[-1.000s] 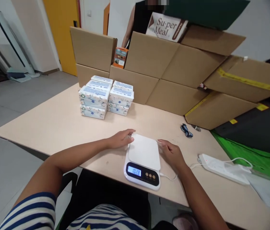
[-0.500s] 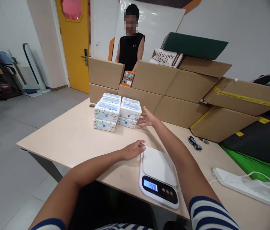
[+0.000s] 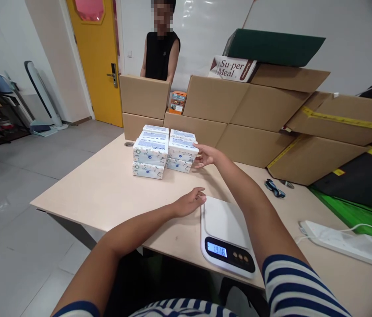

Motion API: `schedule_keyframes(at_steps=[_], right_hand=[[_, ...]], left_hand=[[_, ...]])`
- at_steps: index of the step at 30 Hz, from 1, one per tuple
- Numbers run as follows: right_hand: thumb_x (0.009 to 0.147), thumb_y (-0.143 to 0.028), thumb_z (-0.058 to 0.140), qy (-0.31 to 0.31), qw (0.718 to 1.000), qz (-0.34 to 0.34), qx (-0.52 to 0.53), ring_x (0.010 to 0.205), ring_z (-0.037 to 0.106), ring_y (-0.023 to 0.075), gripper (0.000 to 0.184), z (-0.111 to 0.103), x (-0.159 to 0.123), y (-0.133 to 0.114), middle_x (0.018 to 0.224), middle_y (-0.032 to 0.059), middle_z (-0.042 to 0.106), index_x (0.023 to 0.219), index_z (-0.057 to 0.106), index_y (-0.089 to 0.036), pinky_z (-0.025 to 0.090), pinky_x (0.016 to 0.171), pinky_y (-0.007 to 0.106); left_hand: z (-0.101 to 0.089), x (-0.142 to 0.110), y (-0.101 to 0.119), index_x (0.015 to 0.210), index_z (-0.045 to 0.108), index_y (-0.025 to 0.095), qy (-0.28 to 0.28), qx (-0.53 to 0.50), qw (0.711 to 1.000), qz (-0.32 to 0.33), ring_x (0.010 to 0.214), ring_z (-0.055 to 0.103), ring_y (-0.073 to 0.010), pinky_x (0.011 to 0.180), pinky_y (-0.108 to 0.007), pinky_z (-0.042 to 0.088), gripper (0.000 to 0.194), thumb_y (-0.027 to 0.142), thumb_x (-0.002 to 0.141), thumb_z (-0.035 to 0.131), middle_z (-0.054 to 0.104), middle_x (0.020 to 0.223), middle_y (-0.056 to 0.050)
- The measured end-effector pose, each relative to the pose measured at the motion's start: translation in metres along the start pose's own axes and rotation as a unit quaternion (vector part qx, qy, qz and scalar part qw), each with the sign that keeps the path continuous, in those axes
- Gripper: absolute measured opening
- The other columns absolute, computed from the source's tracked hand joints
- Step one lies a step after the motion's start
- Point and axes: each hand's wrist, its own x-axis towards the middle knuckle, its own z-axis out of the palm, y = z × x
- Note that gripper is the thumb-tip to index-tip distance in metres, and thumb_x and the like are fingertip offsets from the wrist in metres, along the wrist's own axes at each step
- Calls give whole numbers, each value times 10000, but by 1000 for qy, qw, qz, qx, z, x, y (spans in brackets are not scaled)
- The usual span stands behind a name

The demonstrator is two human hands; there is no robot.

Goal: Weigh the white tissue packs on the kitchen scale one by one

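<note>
A white kitchen scale [image 3: 227,226] with a lit blue display stands near the table's front edge. My left hand [image 3: 190,201] rests at its left edge, fingers loosely curled, holding nothing. A stack of white tissue packs [image 3: 162,150] sits further back on the beige table [image 3: 100,185]. My right hand [image 3: 205,155] is stretched out to the right side of the stack, fingers spread and touching the top right pack [image 3: 182,149].
Large cardboard boxes [image 3: 238,110] line the far edge, with a "Su-per Meal" box [image 3: 233,68] on top. A person in a black top [image 3: 159,48] stands behind them. Dark glasses [image 3: 274,188] and a white power strip [image 3: 334,241] lie at the right.
My right hand left the scale's right side and reached forward to the tissue stack, now touching it. The view rose. The scale reading changed.
</note>
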Motion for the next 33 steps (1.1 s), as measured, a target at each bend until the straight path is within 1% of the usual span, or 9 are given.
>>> schedule_keyframes(at_steps=[5, 9, 12, 15, 18, 22, 27, 30, 33], right_hand=[[1108, -650, 609, -27, 999, 19, -5, 969, 742, 245, 437, -4, -6, 5, 1012, 78, 709, 1201, 605, -223, 718, 978, 621], [1069, -514, 727, -10, 1000, 12, 21, 973, 748, 246, 389, -6, -10, 8, 1072, 88, 727, 1294, 602, -222, 705, 1008, 628], [1041, -443, 767, 10, 999, 6, 39, 968, 722, 236, 329, -3, -11, 9, 1085, 83, 723, 1251, 638, -225, 685, 1042, 615], [1040, -405, 757, 31, 997, -2, 64, 938, 693, 218, 248, 5, -14, 11, 1031, 64, 693, 1172, 646, -227, 684, 1052, 554], [1068, -407, 702, 50, 993, -18, 101, 908, 677, 200, 207, 13, -19, 16, 986, 54, 653, 1139, 633, -225, 706, 990, 439], [1082, -407, 661, 79, 983, -46, 159, 877, 665, 192, 186, 2, -36, 29, 934, 44, 613, 1152, 628, -237, 712, 818, 310], [1086, -383, 637, 96, 969, -69, 217, 825, 687, 188, 159, -50, -83, 68, 892, 40, 651, 1156, 640, -241, 699, 737, 282], [1078, -404, 631, 70, 969, -94, 218, 932, 752, 240, 202, -73, -117, 109, 951, 75, 746, 1191, 675, -243, 724, 793, 344], [1036, -476, 696, 59, 973, -162, 155, 1177, 770, 318, 376, -78, -148, 152, 1182, 77, 816, 1360, 642, -293, 734, 969, 502]], left_hand=[[0, 0, 3, 1746, 380, 181, -10, 5, 1000, -5, 1528, 595, -319, 1350, -527, 405, 834, 721, 1128, 523, 639, 1612, -205], [-2, -2, 7, 1746, 372, 185, -8, 11, 1000, -8, 1538, 588, -317, 1362, -523, 393, 821, 721, 1136, 495, 608, 1645, -208], [-3, -2, 9, 1747, 364, 180, -8, 11, 1000, -7, 1561, 572, -327, 1376, -537, 373, 834, 742, 1139, 463, 596, 1651, -216], [-4, 0, 8, 1735, 383, 201, -5, -1, 1000, -15, 1554, 579, -325, 1380, -544, 370, 833, 766, 1129, 469, 607, 1636, -203], [-4, 3, 6, 1725, 397, 216, 12, -21, 999, -24, 1515, 617, -324, 1381, -562, 375, 824, 769, 1122, 488, 607, 1639, -195], [-5, 2, 9, 1744, 363, 217, 71, -28, 997, -19, 1555, 585, -354, 1397, -585, 363, 833, 756, 1122, 490, 437, 1803, -238], [-10, -3, 14, 1784, 213, 207, 167, 8, 986, 1, 1714, 385, -391, 1416, -628, 334, 916, 740, 1108, 526, 253, 1873, -269], [-10, -7, 13, 1820, 110, 281, 148, 28, 988, 46, 1814, 177, -403, 1443, -647, 275, 1065, 860, 1041, 547, 79, 1940, -217], [-4, -8, 12, 1847, 84, 276, 92, 63, 987, 111, 1839, 50, -413, 1486, -628, 167, 1291, 1001, 908, 593, -5, 1963, -176]])
